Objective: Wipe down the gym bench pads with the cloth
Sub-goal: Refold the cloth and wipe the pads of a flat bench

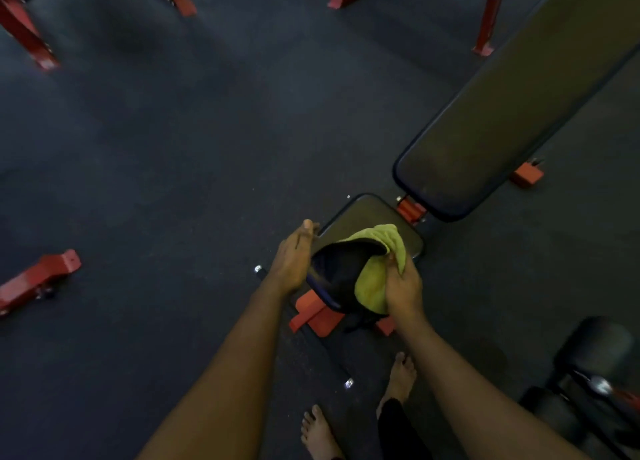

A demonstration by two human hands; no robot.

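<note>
Cloth (pixel 373 286) gripped by right hand (pixel 403 290) fingers; left hand (pixel 292 262) fingers straight against seat pad (pixel 363 213).

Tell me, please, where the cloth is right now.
In the head view, the cloth lies right of centre, gripped by the right hand on the near end of the seat pad.

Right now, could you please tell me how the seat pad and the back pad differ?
The seat pad is short and near; the back pad is long and stretches away. The seat pad carries the cloth, gripped by the right hand, with the left hand at its edge; the back pad is untouched. Both are dark with rounded corners.
</note>
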